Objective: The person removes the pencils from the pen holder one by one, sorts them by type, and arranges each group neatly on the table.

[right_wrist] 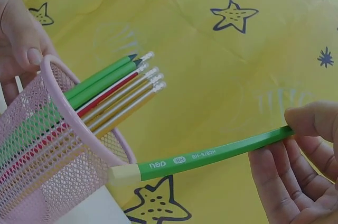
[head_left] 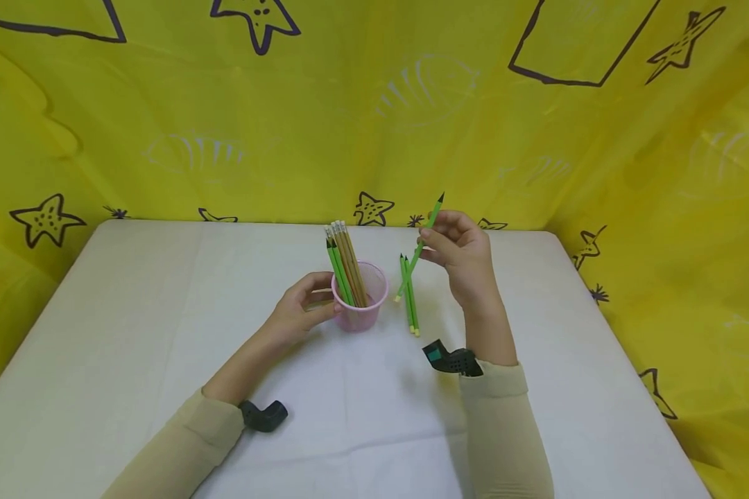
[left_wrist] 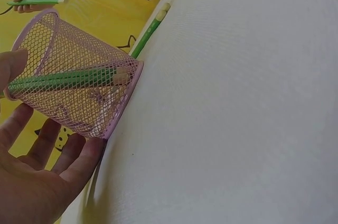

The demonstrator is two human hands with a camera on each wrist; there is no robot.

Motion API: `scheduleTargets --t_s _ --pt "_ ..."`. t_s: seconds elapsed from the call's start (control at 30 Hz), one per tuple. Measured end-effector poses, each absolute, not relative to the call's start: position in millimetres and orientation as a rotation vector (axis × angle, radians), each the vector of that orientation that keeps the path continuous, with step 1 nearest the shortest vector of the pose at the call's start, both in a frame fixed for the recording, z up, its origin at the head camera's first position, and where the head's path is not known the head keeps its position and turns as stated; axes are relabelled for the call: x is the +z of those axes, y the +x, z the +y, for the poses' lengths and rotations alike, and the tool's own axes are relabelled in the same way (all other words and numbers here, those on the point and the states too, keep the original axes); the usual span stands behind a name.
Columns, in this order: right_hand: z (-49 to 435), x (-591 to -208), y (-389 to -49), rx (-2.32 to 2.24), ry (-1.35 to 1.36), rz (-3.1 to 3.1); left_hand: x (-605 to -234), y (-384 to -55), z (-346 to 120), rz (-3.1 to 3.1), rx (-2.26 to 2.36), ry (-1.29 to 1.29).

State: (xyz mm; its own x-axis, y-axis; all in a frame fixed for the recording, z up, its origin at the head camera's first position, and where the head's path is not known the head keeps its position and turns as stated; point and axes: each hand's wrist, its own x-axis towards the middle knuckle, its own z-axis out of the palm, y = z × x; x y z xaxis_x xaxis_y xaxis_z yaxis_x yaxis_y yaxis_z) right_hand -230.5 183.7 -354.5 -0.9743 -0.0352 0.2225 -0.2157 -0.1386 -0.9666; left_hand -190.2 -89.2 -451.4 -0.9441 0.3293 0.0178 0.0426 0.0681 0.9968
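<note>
My left hand (head_left: 304,302) grips the side of a pink mesh pencil cup (head_left: 357,321) standing on the table, thumb near the rim. Inside lean green pencils (right_wrist: 100,81) with dark points up, along with a red pencil (right_wrist: 109,93) and several gold-striped pencils (right_wrist: 124,102) with their white eraser ends up. To the right of the cup, my right hand (head_left: 465,256) pinches a green pencil (right_wrist: 211,154) between thumb and fingers. It is tilted, dark tip up and pale eraser end low, near the cup's rim. Below it, two green pencils (head_left: 412,305) lie side by side on the table.
A white cloth (head_left: 131,333) covers the table. Yellow sheeting (head_left: 324,125) with drawn stars and fish hangs behind and to the sides. Dark wrist devices (head_left: 265,416) sit at both sleeve cuffs.
</note>
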Motion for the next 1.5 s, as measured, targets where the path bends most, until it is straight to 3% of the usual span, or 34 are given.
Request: scheduleTargets --t_s 1.5 --pt "212 -378 -243 2.108 -0.084 -2.246 -454 -185 -91 2.129 1.970 0.407"
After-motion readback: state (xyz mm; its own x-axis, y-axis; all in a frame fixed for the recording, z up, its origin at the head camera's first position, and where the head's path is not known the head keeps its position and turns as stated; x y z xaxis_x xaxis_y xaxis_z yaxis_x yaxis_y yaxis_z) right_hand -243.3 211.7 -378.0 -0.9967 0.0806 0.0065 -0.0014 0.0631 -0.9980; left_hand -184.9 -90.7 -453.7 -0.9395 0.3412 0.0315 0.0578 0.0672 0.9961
